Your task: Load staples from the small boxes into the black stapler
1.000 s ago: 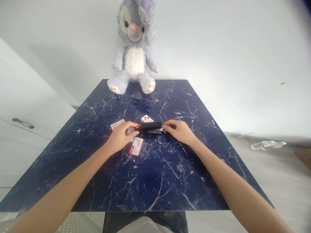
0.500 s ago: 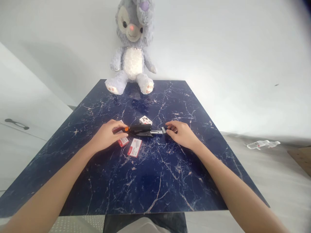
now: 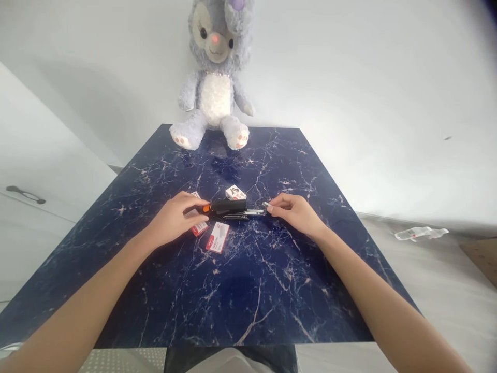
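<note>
On the table lies a black stapler [image 3: 231,206] with an orange rear end, its silver metal tray [image 3: 255,212] sticking out to the right. My left hand [image 3: 174,217] grips the orange end between thumb and fingers. Just off the tray's tip, my right hand [image 3: 297,213] pinches a small silvery staple strip [image 3: 266,204]. Whether the strip touches the tray I cannot tell. A small white box [image 3: 235,192] stands behind the stapler. In front of it lies a red-and-white box [image 3: 218,237], and another red-and-white box [image 3: 199,228] is partly hidden by my left hand.
A large grey-lilac plush toy [image 3: 215,98] sits at the far edge of the dark blue marbled table [image 3: 240,295], against the wall. To the left is a white cabinet with a dark handle [image 3: 25,195]. A clear plastic bottle [image 3: 413,233] lies on the floor at right.
My right fingers have closed in and the staple strip has turned, now lying flatter near the tray's tip. My left hand keeps its grip on the stapler. The view has shifted slightly.
</note>
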`<act>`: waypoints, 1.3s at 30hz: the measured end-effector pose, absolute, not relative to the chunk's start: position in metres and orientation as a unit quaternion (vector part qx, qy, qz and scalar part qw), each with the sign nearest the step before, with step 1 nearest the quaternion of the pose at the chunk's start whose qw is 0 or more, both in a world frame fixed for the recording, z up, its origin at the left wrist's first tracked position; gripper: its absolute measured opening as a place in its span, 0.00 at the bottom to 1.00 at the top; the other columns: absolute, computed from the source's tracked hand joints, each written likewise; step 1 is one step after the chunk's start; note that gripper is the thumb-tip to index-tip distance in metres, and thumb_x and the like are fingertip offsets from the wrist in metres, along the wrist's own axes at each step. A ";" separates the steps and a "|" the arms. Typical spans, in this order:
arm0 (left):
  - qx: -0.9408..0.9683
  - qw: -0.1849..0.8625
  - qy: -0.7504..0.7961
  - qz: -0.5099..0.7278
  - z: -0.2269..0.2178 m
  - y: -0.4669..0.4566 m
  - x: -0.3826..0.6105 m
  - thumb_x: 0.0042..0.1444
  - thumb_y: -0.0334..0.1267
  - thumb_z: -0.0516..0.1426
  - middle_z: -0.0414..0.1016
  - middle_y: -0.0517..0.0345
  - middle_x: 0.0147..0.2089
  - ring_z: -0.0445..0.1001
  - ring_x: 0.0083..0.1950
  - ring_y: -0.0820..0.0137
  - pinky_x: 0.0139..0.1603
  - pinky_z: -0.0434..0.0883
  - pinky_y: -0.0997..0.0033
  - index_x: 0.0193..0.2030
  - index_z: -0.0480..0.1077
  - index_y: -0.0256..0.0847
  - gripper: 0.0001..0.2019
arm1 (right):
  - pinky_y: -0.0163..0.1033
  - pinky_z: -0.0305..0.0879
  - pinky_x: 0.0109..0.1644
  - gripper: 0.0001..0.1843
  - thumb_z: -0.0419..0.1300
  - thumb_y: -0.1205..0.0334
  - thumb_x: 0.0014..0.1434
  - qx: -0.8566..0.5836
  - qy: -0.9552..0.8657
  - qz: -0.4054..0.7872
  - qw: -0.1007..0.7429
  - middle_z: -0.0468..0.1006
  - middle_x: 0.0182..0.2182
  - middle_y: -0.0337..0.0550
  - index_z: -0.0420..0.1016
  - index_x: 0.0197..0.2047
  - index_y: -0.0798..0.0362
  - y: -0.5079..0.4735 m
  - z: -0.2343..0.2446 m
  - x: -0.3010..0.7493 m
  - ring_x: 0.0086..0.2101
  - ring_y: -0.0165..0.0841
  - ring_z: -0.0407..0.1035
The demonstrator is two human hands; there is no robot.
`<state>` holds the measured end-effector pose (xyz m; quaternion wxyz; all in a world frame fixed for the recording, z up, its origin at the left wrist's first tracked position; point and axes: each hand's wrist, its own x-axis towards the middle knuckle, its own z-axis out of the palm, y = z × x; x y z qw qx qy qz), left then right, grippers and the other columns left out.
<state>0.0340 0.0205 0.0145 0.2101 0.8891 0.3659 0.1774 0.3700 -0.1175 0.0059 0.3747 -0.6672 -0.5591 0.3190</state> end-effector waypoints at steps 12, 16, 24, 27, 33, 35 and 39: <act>0.897 0.207 0.334 0.201 0.005 0.009 0.045 0.61 0.50 0.62 0.78 0.52 0.49 0.76 0.50 0.59 0.50 0.74 0.60 0.53 0.77 0.50 0.16 | 0.43 0.79 0.47 0.05 0.69 0.54 0.57 -0.656 -0.580 0.300 0.377 0.85 0.43 0.37 0.85 0.37 0.42 -0.120 0.005 0.354 0.40 0.37 0.80; 0.893 0.217 0.345 0.190 0.009 0.006 0.046 0.61 0.50 0.61 0.78 0.52 0.50 0.77 0.48 0.61 0.45 0.74 0.64 0.54 0.76 0.49 0.17 | 0.44 0.79 0.48 0.06 0.67 0.56 0.60 -0.647 -0.624 0.236 0.370 0.85 0.43 0.37 0.86 0.40 0.41 -0.122 0.004 0.354 0.41 0.37 0.80; 0.890 0.222 0.359 0.170 0.011 0.005 0.046 0.61 0.50 0.62 0.79 0.55 0.51 0.77 0.47 0.62 0.45 0.73 0.65 0.55 0.75 0.51 0.17 | 0.44 0.76 0.52 0.08 0.65 0.62 0.63 -0.604 -0.699 0.129 0.360 0.85 0.42 0.36 0.85 0.43 0.43 -0.124 0.004 0.347 0.43 0.36 0.79; 0.886 0.232 0.365 0.168 0.012 0.004 0.047 0.61 0.50 0.61 0.79 0.55 0.50 0.77 0.46 0.62 0.44 0.73 0.65 0.55 0.75 0.50 0.17 | 0.45 0.76 0.53 0.08 0.63 0.63 0.64 -0.605 -0.711 0.120 0.337 0.85 0.42 0.35 0.84 0.42 0.43 -0.124 0.006 0.344 0.45 0.37 0.79; 0.891 0.224 0.358 0.165 0.017 0.001 0.049 0.62 0.49 0.60 0.79 0.54 0.51 0.77 0.49 0.60 0.49 0.73 0.61 0.59 0.73 0.49 0.20 | 0.47 0.78 0.45 0.16 0.59 0.56 0.66 -0.713 -0.622 0.126 0.298 0.85 0.44 0.42 0.77 0.54 0.49 -0.134 0.026 0.335 0.38 0.40 0.81; 0.889 0.224 0.363 0.165 0.018 0.000 0.050 0.62 0.49 0.60 0.79 0.53 0.52 0.77 0.50 0.59 0.49 0.74 0.61 0.60 0.73 0.50 0.21 | 0.47 0.78 0.39 0.24 0.57 0.55 0.66 -0.746 -0.585 0.161 0.275 0.85 0.43 0.45 0.68 0.64 0.50 -0.140 0.031 0.327 0.33 0.41 0.81; 0.879 0.243 0.370 0.176 0.018 0.000 0.052 0.59 0.49 0.63 0.80 0.55 0.54 0.78 0.51 0.59 0.51 0.74 0.60 0.58 0.75 0.50 0.20 | 0.49 0.76 0.37 0.42 0.56 0.55 0.65 -0.727 -0.615 0.177 0.250 0.84 0.45 0.53 0.42 0.76 0.54 -0.153 0.023 0.300 0.29 0.43 0.79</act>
